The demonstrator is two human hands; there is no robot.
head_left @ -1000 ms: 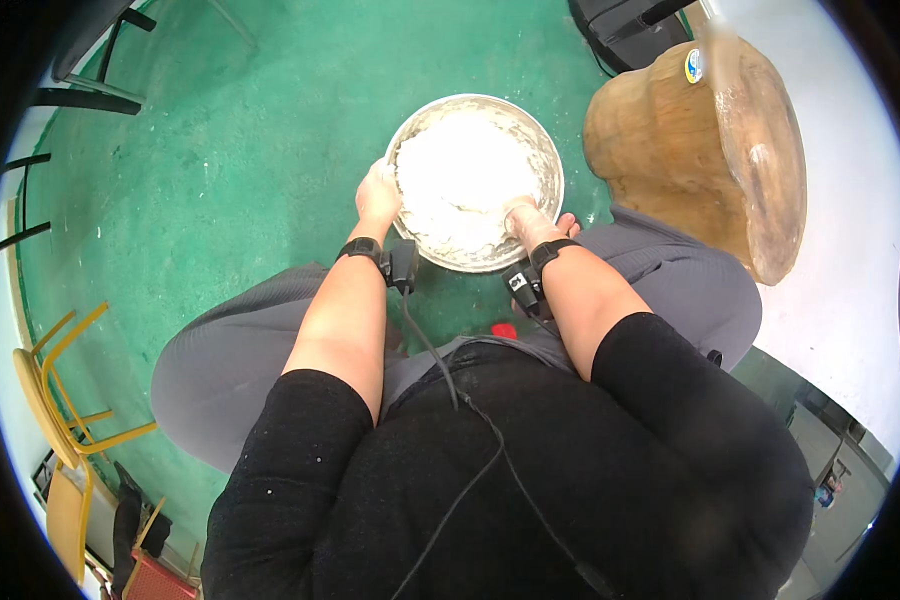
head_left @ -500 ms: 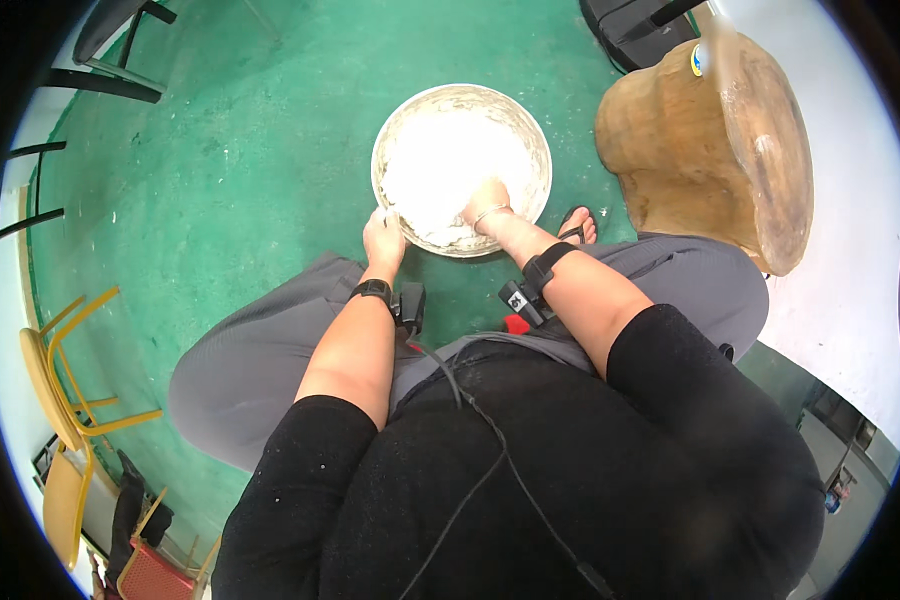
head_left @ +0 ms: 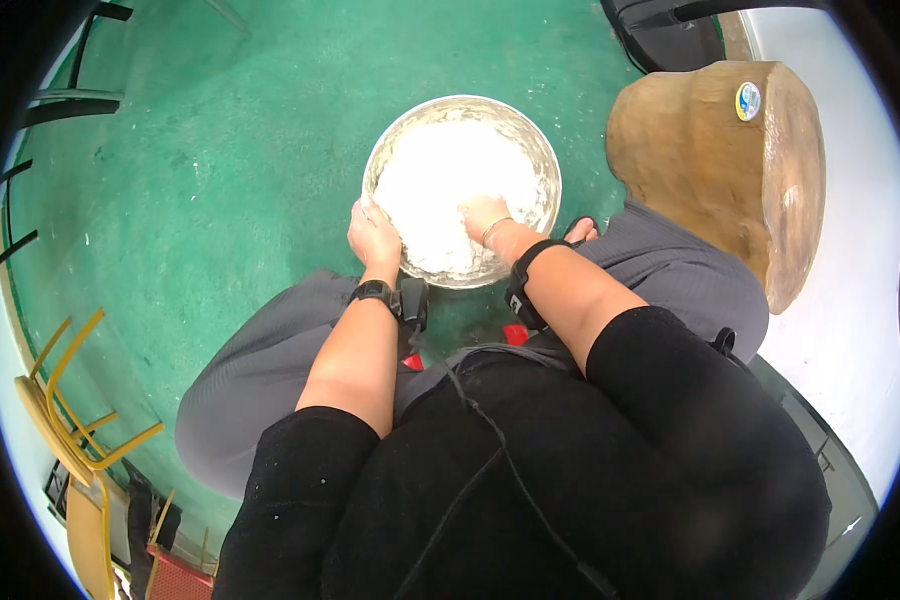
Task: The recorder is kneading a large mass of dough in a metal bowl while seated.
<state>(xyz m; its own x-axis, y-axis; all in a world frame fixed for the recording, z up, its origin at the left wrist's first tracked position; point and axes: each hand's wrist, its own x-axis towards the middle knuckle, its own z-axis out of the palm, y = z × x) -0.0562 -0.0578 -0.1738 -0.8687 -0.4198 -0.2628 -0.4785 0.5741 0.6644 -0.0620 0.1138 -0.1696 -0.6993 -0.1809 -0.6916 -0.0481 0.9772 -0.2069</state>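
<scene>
A round metal basin (head_left: 553, 170) rests on the floor between my spread knees, its inner wall smeared with white. Inside lies a bright white mass of dough (head_left: 450, 160), so overexposed that its surface detail is lost. My left hand (head_left: 374, 236) grips the basin's near left rim, fingers closed over the edge. My right hand (head_left: 484, 216) is down in the dough near the basin's middle, apparently curled closed, with its fingertips hidden in the white. Both wrists wear black straps with small devices.
A carved wooden stump (head_left: 680, 135) with a round sticker stands to the right, near my sandalled foot (head_left: 582, 230). Yellow-framed chairs (head_left: 65, 415) and a red seat (head_left: 178, 578) are at the lower left. A black bag-like object (head_left: 665, 35) lies at the upper right.
My right hand stays in the dough, now shifted slightly and more bunched. My left hand keeps the rim. The basin appears a little lower in view as the whole view has shifted.
</scene>
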